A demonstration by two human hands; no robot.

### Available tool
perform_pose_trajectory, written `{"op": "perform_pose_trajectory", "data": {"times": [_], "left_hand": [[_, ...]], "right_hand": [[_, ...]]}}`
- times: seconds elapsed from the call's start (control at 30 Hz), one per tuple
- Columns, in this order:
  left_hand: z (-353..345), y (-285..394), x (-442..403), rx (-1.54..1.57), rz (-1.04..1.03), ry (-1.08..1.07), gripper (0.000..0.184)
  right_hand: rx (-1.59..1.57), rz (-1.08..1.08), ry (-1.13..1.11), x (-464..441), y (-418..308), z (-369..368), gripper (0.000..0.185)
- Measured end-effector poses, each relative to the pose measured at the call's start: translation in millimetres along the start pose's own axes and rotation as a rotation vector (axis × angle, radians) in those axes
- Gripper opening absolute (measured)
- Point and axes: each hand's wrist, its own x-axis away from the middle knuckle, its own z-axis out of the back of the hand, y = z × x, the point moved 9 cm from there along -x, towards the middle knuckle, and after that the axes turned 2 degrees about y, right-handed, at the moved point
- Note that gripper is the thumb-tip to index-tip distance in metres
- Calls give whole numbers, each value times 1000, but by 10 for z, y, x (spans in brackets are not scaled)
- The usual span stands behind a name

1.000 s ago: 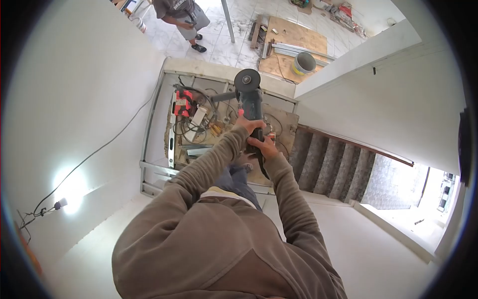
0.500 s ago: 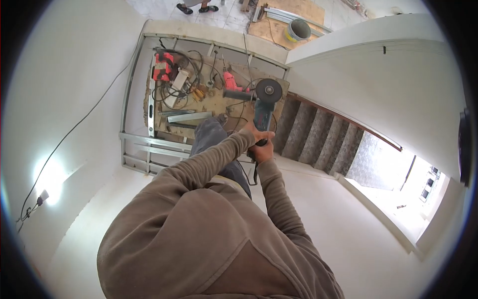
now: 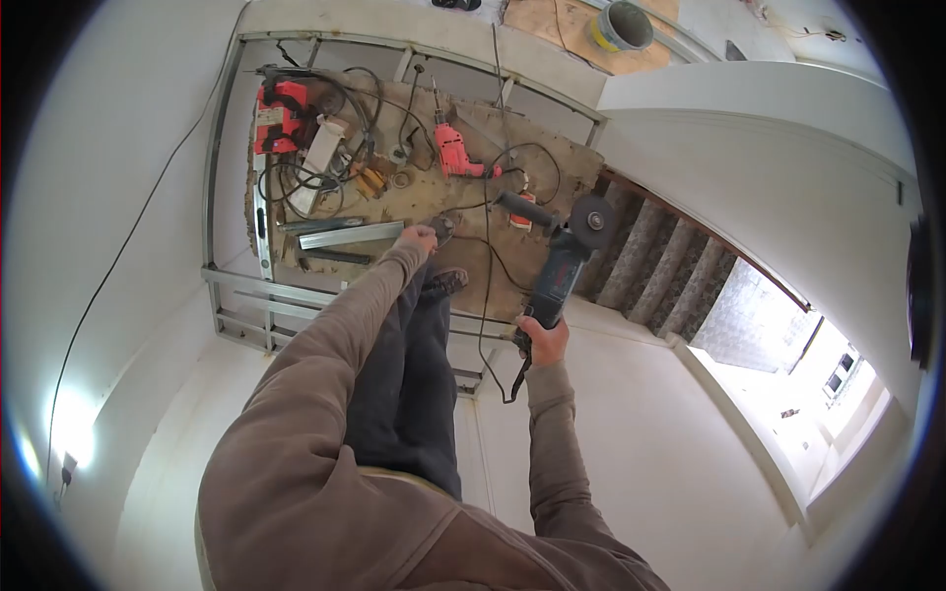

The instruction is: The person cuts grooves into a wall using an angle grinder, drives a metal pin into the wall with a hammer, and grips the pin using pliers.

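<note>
The right hand [image 3: 545,340] is closed around the rear body of an angle grinder [image 3: 558,276]; the left hand [image 3: 421,238] reaches forward with its fingers partly curled, at the end of a silver metal channel [image 3: 352,234] — whether it grips or only overlaps the channel, I cannot tell. The grinder is held out to the right, its dark disc [image 3: 592,221] at the far end and its side handle [image 3: 526,209] pointing left. A black cord [image 3: 513,384] loops below the right hand.

Beyond the hands lies a worn board [image 3: 473,266] carrying a red drill [image 3: 455,153], yellow-orange pieces [image 3: 370,181], tangled cables and, at the far left, a red-and-black item [image 3: 282,116]. A metal frame [image 3: 219,167] runs around the board. Steps [image 3: 658,258] lie to the right — a bucket [image 3: 623,27] stands farther off, on a wooden sheet [image 3: 552,22].
</note>
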Motion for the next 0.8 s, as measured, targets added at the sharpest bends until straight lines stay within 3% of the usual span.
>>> {"op": "perform_pose_trajectory", "data": {"times": [0.03,0.1,0.23,0.3,0.4,0.5,0.6,0.7,0.8], "left_hand": [[-9,38,-341,3,-36,28,16],[-129,-11,-1160,89,82,65,20],[-188,1033,-1837,-515,-432,477,28],[-187,1164,-2360,-425,-363,533,55],[-232,1616,-2319,-552,-195,656,82],[-389,1703,-2163,-656,8,615,94],[-418,1622,-2228,-617,66,596,97],[-333,1532,-2278,-494,-3,668,108],[-113,1488,-2070,-383,-104,629,106]], "right_hand": [[-28,-2,7,-120,27,-29,31],[-71,-28,-13,-333,135,-80,31],[-167,-53,16,-460,336,-131,34],[-146,-67,4,-504,551,-53,34],[-162,-79,21,-551,777,5,36],[-163,-113,27,-608,960,46,40],[-138,-124,41,-634,994,71,42],[-56,-125,36,-707,885,133,43],[130,-36,26,-733,695,400,40]]}}
